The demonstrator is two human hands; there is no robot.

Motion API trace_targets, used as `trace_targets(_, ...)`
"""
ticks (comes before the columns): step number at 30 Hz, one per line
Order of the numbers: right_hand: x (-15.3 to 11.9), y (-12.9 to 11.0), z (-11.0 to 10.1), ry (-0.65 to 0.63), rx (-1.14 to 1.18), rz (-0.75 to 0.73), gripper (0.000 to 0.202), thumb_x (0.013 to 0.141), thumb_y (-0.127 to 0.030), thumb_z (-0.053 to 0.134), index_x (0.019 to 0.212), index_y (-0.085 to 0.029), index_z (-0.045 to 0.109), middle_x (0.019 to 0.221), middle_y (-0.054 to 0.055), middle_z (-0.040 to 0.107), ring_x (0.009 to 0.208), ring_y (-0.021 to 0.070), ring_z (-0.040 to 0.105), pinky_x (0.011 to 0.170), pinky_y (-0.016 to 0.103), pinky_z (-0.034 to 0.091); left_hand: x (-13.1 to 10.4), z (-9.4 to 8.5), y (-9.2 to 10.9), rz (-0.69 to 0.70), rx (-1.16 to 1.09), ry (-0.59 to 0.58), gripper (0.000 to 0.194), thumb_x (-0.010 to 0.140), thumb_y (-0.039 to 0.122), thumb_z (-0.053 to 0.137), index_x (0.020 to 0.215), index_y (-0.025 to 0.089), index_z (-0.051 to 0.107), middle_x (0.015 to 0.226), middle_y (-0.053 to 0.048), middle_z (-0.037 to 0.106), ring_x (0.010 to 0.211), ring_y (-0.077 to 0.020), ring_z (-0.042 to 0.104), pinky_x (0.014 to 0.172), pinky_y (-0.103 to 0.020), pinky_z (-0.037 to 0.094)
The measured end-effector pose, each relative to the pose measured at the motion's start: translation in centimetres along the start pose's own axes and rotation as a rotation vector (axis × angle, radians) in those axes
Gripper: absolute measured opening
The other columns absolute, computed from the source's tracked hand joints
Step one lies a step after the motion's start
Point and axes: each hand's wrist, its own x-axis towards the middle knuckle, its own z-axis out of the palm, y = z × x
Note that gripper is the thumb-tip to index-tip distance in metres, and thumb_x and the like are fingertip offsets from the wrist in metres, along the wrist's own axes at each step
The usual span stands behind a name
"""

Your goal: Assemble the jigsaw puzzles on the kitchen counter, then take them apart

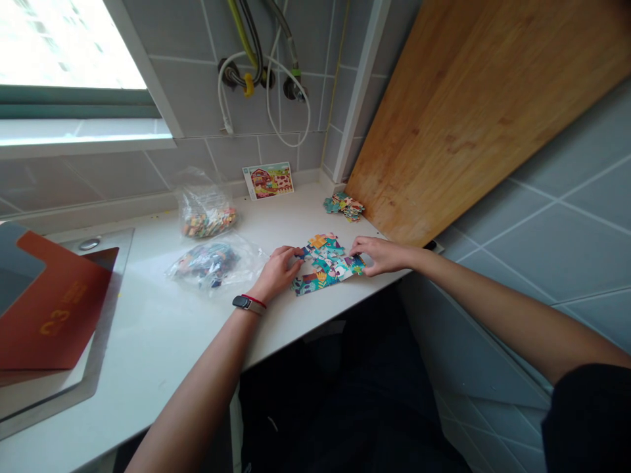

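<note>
A partly joined jigsaw puzzle [326,266] in teal, purple and white lies on the white counter near its front edge. An orange puzzle piece [318,241] rests at its upper part. My left hand [282,268], with a dark wristband behind it, touches the puzzle's left side, fingers bent around a small dark piece. At the right side my right hand [377,255] pinches the puzzle's edge between thumb and fingers. A small pile of loose pieces [345,206] sits behind, beside the wooden board. The picture card [269,180] with a red barn leans against the wall.
Two clear plastic bags of pieces, one upright [206,213] and one flat [210,263], lie left of the puzzle. An orange-red box [54,309] stands over the sink [106,328] at far left. A large wooden board [458,112] leans at right. Hoses [256,52] hang above.
</note>
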Motion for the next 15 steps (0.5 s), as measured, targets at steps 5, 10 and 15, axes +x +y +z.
trace_targets(5,-0.7,0.6,0.2,0.029,-0.029,0.018,0.05,0.072,-0.021,0.078,0.122,-0.019,0.075,0.116,0.011,0.067,0.104,0.0271,0.068,0.096,0.037,0.056,0.0,0.0,0.0,0.005,-0.005,-0.004,0.025,0.099,0.031,0.055,0.118,0.022,0.07,0.123,-0.011,0.072,0.118,-0.029,0.066,0.109,-0.049,0.052)
trace_targets(10,-1.0,1.4,0.9,0.039,0.003,-0.004,0.048,0.072,-0.022,0.078,0.119,-0.019,0.075,0.114,0.011,0.066,0.104,0.0272,0.068,0.097,0.038,0.056,0.0,0.0,-0.1,-0.001,-0.003,-0.001,0.026,0.1,0.032,0.055,0.118,0.022,0.07,0.123,-0.01,0.072,0.119,-0.0289,0.066,0.109,-0.048,0.052)
trace_targets(15,-1.4,1.9,2.0,0.042,-0.013,-0.005,0.045,0.072,-0.018,0.077,0.117,-0.02,0.076,0.116,0.011,0.065,0.103,0.0256,0.069,0.096,0.036,0.057,0.0,0.1,-0.1,-0.002,-0.008,0.0,0.025,0.1,0.032,0.055,0.117,0.023,0.07,0.123,-0.01,0.072,0.12,-0.0291,0.066,0.11,-0.048,0.051)
